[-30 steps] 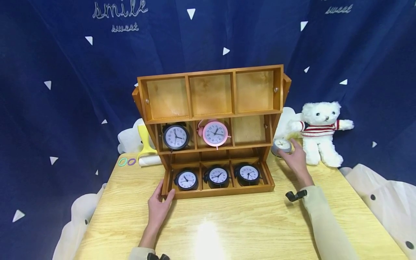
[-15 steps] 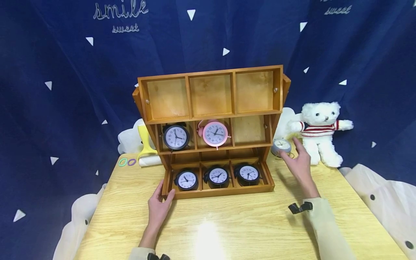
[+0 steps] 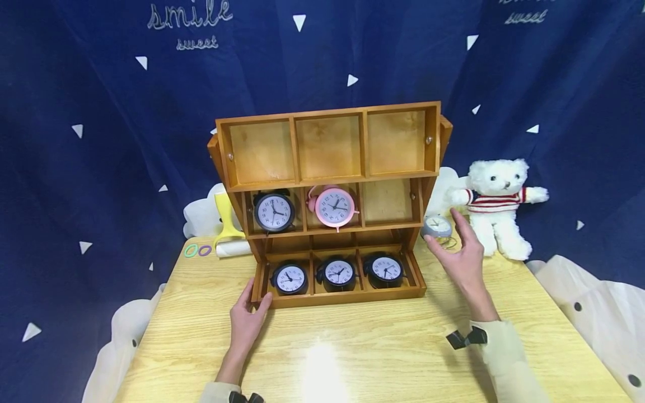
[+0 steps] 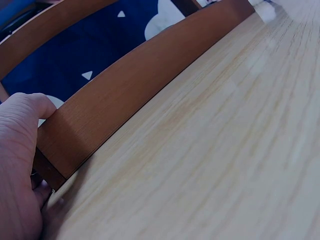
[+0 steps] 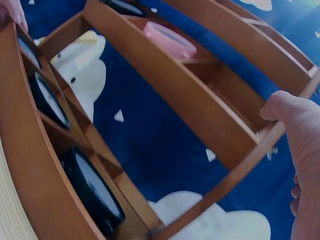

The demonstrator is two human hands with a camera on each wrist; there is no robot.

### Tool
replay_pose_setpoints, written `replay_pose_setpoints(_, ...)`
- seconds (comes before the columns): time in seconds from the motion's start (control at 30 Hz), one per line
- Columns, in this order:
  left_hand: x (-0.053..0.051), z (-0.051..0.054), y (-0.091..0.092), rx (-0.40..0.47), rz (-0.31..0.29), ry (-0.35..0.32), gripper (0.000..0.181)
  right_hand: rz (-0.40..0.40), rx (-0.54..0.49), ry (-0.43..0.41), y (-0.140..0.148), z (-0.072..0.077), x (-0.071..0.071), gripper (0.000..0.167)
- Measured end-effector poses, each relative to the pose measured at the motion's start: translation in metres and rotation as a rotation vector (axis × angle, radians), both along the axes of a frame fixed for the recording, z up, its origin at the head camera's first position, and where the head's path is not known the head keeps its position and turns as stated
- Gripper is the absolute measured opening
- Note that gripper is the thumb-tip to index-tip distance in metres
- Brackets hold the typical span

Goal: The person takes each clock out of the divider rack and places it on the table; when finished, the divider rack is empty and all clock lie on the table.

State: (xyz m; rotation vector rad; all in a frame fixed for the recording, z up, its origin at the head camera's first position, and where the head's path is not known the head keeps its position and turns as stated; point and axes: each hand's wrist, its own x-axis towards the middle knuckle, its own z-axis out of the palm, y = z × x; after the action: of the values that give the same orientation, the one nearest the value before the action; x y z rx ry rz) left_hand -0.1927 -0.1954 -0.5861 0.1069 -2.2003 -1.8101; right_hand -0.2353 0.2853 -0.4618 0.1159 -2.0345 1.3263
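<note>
A three-tier wooden shelf [image 3: 342,300] stands on the table in the head view. My left hand [image 3: 243,324] grips its lower front left corner, the thumb [image 4: 42,104] over the front board in the left wrist view. My right hand [image 3: 464,263] hovers to the right of the shelf, thumb and fingers spread apart and holding nothing. Just behind it a grey alarm clock [image 3: 436,225] stands on the table. Black clocks [image 3: 290,279] fill the bottom tier's three compartments. In the middle tier sit another black clock [image 3: 274,212] and a pink alarm clock [image 3: 335,207]; its right compartment is bare.
A white teddy bear [image 3: 496,202] in a striped shirt sits at the back right. Left of the shelf lie a yellow-handled lint roller [image 3: 233,248], a green ring [image 3: 190,251] and a purple ring [image 3: 204,251]. A dark blue curtain [image 3: 322,61] hangs behind the table.
My right hand has come off the grey clock, drawing back a little toward me with its fingers spreading. The clock stays about where it was. My left hand has not moved.
</note>
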Motion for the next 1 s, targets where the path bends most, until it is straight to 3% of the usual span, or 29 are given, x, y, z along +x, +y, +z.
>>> replay_pose_setpoints(0.33, 0.001, 0.002, 0.0, -0.005, 0.005, 0.003, 0.07, 0.199, -0.08, 0.092, -0.031, 0.02, 0.012, 0.085)
replay_pose_setpoints(0.53, 0.0, 0.0, 0.0, -0.001, 0.001, 0.017, 0.069, 0.254, -0.033, 0.137, -0.059, 0.043, 0.023, 0.08)
replay_pose_setpoints(0.7, 0.0, 0.0, 0.0, 0.017, -0.003, 0.02, 0.069, 0.272, 0.022, 0.126, -0.079, 0.062, 0.03, 0.078)
replay_pose_setpoints(0.87, 0.0, 0.0, 0.0, 0.023, -0.003, 0.021, 0.068, 0.282, 0.055, 0.129, -0.091, 0.062, 0.022, 0.079)
replay_pose_setpoints(1.0, 0.0, 0.0, -0.001, 0.013, -0.004, 0.015, 0.068, 0.277, 0.101, 0.125, -0.099, 0.053, 0.007, 0.083)
